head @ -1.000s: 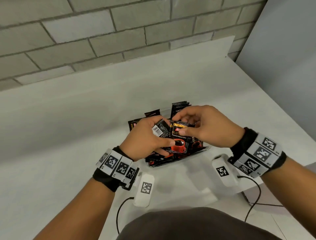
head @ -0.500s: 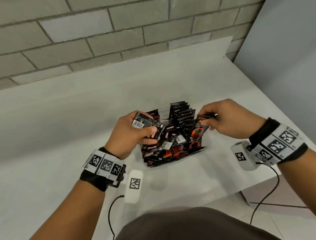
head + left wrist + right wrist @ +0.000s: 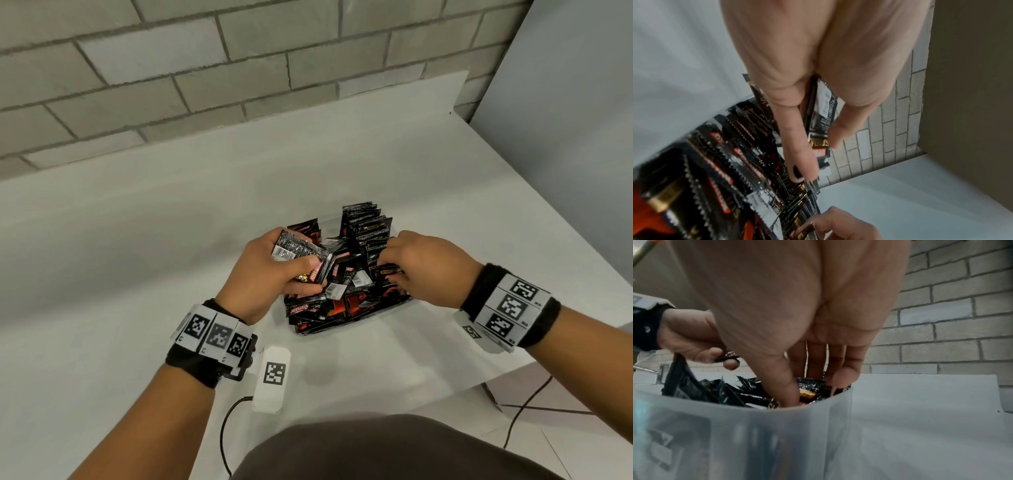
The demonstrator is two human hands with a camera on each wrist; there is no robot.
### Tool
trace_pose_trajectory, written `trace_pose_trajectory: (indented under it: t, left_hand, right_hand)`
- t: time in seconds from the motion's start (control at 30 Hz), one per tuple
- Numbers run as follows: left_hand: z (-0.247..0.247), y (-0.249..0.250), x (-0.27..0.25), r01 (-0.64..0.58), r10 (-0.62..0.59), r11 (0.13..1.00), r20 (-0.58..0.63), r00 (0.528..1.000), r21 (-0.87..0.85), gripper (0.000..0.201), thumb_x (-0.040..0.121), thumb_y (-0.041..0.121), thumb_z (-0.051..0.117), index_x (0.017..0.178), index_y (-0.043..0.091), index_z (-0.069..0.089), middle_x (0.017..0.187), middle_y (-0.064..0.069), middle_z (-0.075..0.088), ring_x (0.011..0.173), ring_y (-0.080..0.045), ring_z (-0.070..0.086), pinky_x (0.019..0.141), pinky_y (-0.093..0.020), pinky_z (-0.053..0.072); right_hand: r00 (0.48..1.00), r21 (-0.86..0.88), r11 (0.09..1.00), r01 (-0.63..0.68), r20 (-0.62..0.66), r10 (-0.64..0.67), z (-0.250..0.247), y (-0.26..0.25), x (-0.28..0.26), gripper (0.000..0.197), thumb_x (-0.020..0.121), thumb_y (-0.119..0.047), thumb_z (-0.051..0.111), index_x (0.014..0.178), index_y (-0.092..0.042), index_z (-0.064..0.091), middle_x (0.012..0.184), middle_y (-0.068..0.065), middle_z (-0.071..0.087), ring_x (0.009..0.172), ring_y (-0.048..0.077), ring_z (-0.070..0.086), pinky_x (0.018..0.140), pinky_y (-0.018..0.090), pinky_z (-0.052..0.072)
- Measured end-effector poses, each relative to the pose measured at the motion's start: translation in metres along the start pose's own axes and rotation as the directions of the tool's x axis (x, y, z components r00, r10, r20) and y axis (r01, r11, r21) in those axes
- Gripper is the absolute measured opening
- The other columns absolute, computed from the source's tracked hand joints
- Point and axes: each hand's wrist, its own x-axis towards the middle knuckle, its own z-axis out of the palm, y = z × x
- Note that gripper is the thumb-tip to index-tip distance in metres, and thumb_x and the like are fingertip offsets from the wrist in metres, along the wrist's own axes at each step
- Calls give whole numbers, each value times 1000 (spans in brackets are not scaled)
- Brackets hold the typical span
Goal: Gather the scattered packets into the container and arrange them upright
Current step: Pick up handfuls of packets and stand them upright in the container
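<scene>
At table centre, the clear container (image 3: 394, 310) holds the packets (image 3: 342, 294): an upright row (image 3: 368, 228) at 1 o'clock, loose ones at 6. The left hand (image 3: 270, 274) grips a small stack (image 3: 298, 251); the right hand (image 3: 424, 270) pinches one packet low at 3. They look light, thin, slick, best pinched by crimped edges. Bare table surrounds the rim.

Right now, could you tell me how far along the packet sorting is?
Done: an upright row stands at the container's far right. In hand: the left hand grips several packets; the right hand tucks one packet in. Left: a loose jumble lies flat.
</scene>
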Motion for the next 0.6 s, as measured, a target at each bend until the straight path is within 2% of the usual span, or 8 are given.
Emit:
trace_pose_trajectory:
  t: [0.1, 0.2, 0.27, 0.33, 0.43, 0.5, 0.57, 0.6]
  left_hand:
    - [1, 0, 1, -4, 4, 999, -2, 1000, -52, 26, 92, -17, 57, 111, 0, 57, 114, -29, 70, 96, -45, 74, 79, -43, 65]
    - [3, -1, 0, 2, 2, 994, 33, 999, -112, 30, 93, -21, 47, 114, -1, 55, 116, -26, 71, 98, -41, 75, 83, -42, 64]
    - [6, -2, 0, 14, -6, 991, 63, 998, -133, 35, 94, -22, 46, 120, -2, 55, 114, -21, 72, 98, -35, 75, 82, -43, 64]
    - [10, -3, 0, 29, -14, 990, 112, 994, -135, 39, 95, -21, 48, 128, 0, 54, 114, -18, 72, 98, -33, 75, 79, -46, 64]
    - [17, -3, -1, 23, 2, 990, 176, 984, -136, 39, 96, -17, 54, 130, 3, 54, 118, -21, 70, 100, -39, 73, 80, -51, 64]
    - [21, -2, -1, -28, 48, 993, 164, 985, -118, 35, 93, -14, 62, 123, 4, 57, 113, -19, 71, 102, -37, 72, 85, -48, 63]
    - [21, -4, -1, -100, 116, 988, 141, 983, -117, 30, 87, -4, 71, 113, 6, 59, 110, -12, 73, 106, -32, 71, 90, -44, 62]
    - [19, -3, -1, -120, 138, 984, 135, 981, -133, 27, 86, 5, 71, 110, 8, 59, 114, -11, 72, 109, -32, 71, 92, -44, 60]
  right_hand:
    - [999, 92, 996, -16, -33, 19, -2, 3, 0, 31, 87, -23, 71, 116, -27, 63, 110, -8, 58, 105, 17, 52, 80, 30, 46]
    - [996, 188, 982, -19, -83, 35, -16, 4, -2, 41, 81, -27, 78, 118, -29, 61, 103, -11, 53, 96, 11, 49, 80, 28, 45]
    - [984, 303, 953, 18, -175, 37, -27, -1, -2, 36, 82, -31, 78, 115, -29, 64, 99, -13, 56, 90, 6, 53, 79, 20, 43]
    - [967, 485, 872, 63, -247, 68, -39, -14, -2, 29, 84, -35, 77, 110, -29, 67, 94, -13, 63, 84, 5, 60, 73, 13, 44]
    - [969, 678, 732, 64, -217, 117, -48, -34, 2, 31, 82, -37, 80, 109, -27, 69, 88, -7, 69, 73, 11, 65, 68, 21, 53]
    - [975, 677, 733, 65, -199, 98, -45, -39, 5, 25, 82, -29, 82, 104, -25, 71, 85, -6, 70, 71, 14, 65, 69, 29, 55]
    - [954, 640, 759, 118, -286, 93, -41, -38, 6, 13, 84, -23, 80, 94, -23, 73, 82, -9, 69, 72, 13, 63, 69, 34, 54]
    - [929, 618, 770, 159, -358, 95, -41, -37, 5, 9, 84, -21, 80, 92, -22, 74, 83, -10, 69, 74, 13, 63, 71, 34, 54]
